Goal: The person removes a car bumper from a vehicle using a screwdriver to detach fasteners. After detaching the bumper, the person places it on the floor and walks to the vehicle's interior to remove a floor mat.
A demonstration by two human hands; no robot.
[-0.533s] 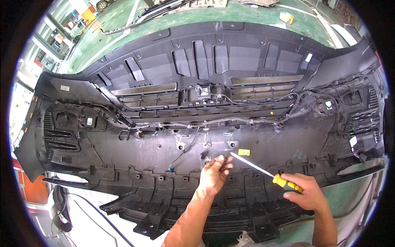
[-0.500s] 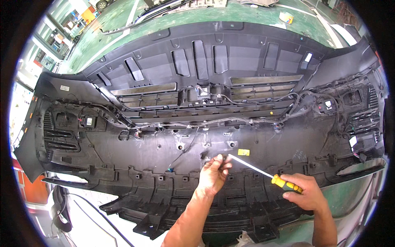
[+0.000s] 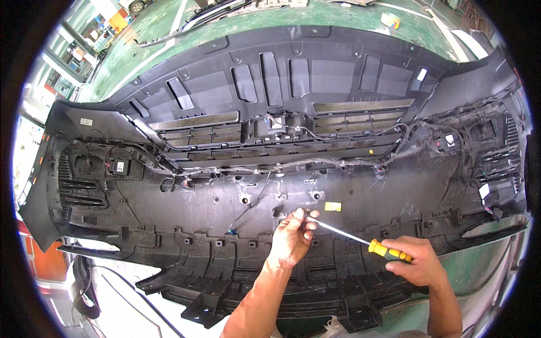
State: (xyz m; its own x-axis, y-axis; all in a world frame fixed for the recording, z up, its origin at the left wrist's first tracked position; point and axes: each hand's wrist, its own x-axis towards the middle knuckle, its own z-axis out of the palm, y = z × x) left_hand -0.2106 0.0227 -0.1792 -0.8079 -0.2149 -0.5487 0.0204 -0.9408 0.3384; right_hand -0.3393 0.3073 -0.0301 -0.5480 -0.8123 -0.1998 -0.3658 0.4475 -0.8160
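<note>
My right hand (image 3: 420, 262) is wrapped round the yellow-and-dark handle of a screwdriver (image 3: 346, 234). Its long metal shaft slants up to the left, and the tip reaches the fingers of my left hand (image 3: 292, 239). Those fingers are pinched together; whatever small thing they may hold is too small to make out. Both hands are over the inner side of a large black car bumper (image 3: 169, 208), which spreads across the whole view. Just right of the left fingertips, a yellow label (image 3: 333, 207) is stuck on the bumper.
A wiring harness (image 3: 282, 168) runs across the bumper below the grille openings. A loose lead with a blue connector (image 3: 231, 231) hangs left of my left hand. Beyond the bumper, a small tub (image 3: 390, 21) stands on the green floor (image 3: 236, 36).
The screwdriver's tip has moved slightly left and down, in against my left fingertips. My left hand stays nearly in place, still pinched.
</note>
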